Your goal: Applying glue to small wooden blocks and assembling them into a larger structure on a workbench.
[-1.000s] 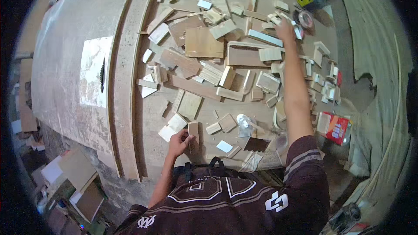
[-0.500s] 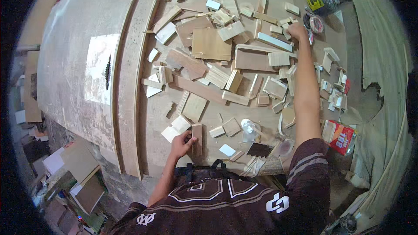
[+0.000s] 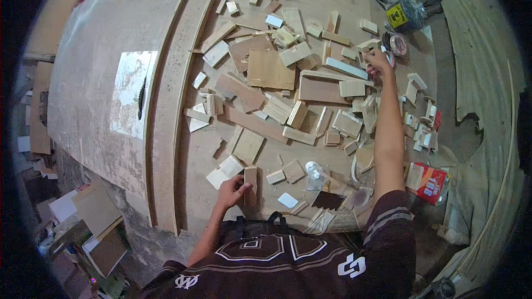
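Observation:
At the near edge of the table, my left hand [image 3: 231,191] is closed round an upright brown wooden block [image 3: 251,184]. Pale wood offcuts [image 3: 225,173] lie just beyond its fingers. My right arm stretches to the far right of the pile, where my right hand [image 3: 379,64] hovers over small scraps with its fingers bent and apart. Nothing plainly shows between them. Close to those fingers are a long white-faced strip [image 3: 346,68] and a pale notched wood piece [image 3: 368,46].
Scrap wood covers the middle of the table, including a square brown board [image 3: 271,70]. Two long strips [image 3: 176,133] run along the left. Rolls of tape [image 3: 397,45], a wrapped black bundle [image 3: 407,16] and a red packet [image 3: 429,182] sit on the right. A clear plastic cup [image 3: 315,173] lies near me.
My right hand has drawn slightly nearer to me from the notched piece, and its fingers have loosened. My left hand still grips the block. The whole view has shifted a little.

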Demonstrator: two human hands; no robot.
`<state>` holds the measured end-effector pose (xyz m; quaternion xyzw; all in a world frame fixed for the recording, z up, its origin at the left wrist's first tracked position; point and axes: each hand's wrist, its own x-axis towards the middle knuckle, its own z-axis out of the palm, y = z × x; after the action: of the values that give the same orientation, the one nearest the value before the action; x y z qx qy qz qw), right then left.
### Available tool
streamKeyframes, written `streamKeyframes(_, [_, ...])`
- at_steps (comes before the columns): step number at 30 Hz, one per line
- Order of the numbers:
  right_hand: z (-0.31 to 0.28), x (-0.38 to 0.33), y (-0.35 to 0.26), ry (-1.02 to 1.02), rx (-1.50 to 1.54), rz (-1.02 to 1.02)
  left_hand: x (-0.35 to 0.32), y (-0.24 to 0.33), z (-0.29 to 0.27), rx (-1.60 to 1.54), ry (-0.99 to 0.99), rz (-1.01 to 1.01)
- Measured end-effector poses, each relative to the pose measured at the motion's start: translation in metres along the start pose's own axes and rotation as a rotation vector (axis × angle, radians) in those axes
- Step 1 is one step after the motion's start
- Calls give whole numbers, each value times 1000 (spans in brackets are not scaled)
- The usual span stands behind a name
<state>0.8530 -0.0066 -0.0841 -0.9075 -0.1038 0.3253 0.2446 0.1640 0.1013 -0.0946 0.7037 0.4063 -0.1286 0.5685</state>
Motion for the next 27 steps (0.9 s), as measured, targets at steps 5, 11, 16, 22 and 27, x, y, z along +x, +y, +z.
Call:
streamKeyframes(5, [-8, -8, 9, 15, -26, -78, 4, -3, 3, 44, 19, 55])
streamKeyframes(11, [0, -3, 14, 80, -203, -159, -1, 4, 0, 3, 11, 47])
streamKeyframes(16, [-11, 5, 31, 127, -274, -282, 6, -3, 6, 26, 19, 87])
streamKeyframes(22, [8, -15, 6, 324, -719, -358, 7, -14, 10, 40, 50, 115])
streamKeyframes(27, [50, -26, -74, 527, -706, -190, 3, 3, 1, 24, 30, 53])
